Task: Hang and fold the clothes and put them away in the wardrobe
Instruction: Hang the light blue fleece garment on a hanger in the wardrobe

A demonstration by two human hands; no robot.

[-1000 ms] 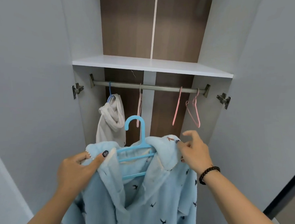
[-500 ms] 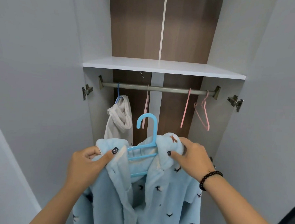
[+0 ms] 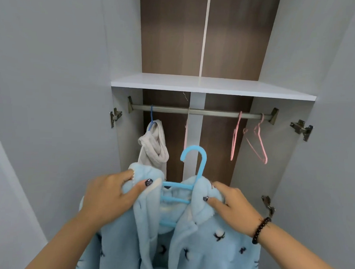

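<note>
Pinching the soft, floppy robe (image 3: 188,246) at both shoulders, your left hand (image 3: 111,194) and right hand (image 3: 232,208) held it on its hanger (image 3: 182,187) below the rail (image 3: 200,112), likely bulky.

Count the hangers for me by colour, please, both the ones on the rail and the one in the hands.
Pink wire hangers on the metal rail: 3
Dark blue hanger carrying the white garment: 1
Light blue plastic hanger inside the fluffy light blue robe, held by the left hand and right hand: 1
Total: 5
</note>
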